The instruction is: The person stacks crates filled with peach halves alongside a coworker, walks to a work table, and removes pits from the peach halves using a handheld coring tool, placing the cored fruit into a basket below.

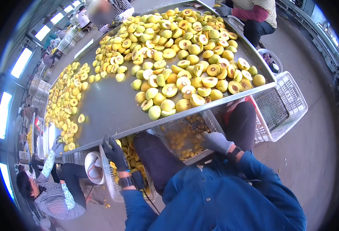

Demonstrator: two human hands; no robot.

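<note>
My left hand [115,154], in a dark glove, is by the near edge of the metal table, above a white crate of yellow peach halves [136,156]. Its fingers are stretched out and apart; a yellow piece shows beside them, and I cannot tell whether they touch it. My right hand [217,142], in a grey glove, is curled closed over a second crate [212,119] holding small yellow-brown scraps between my knees. What it grips is hidden. Halved peaches [185,57], many with stones in them, are heaped on the metal table [108,104].
An empty white crate [288,104] stands on the floor at right, near a bucket [271,59]. A co-worker [58,192] sits at lower left beside a white bucket [95,167]. Other people work at the far side. More peach pieces [67,104] lie along the table's left side.
</note>
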